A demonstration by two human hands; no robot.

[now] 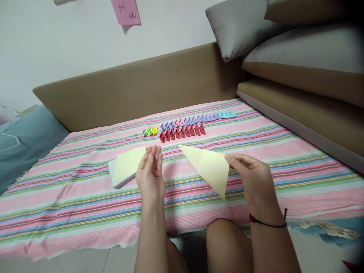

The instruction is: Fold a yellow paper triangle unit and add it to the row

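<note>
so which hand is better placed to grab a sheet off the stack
Left, probably. The left hand is open, empty and right beside the stack; the right hand pinches the yellow triangle and sits farther away.

A pink sticky note (126, 11) stuck on the white wall (57, 45) carries the only writing that can be read: the handwritten number "301" on its upper line (in thin dark pen, slanting a little). Under that number is a second handwritten line of one or two marks, too small and blurred to make out. The top of the note is cut off by the picture's edge, so anything written higher up cannot be told.
</note>
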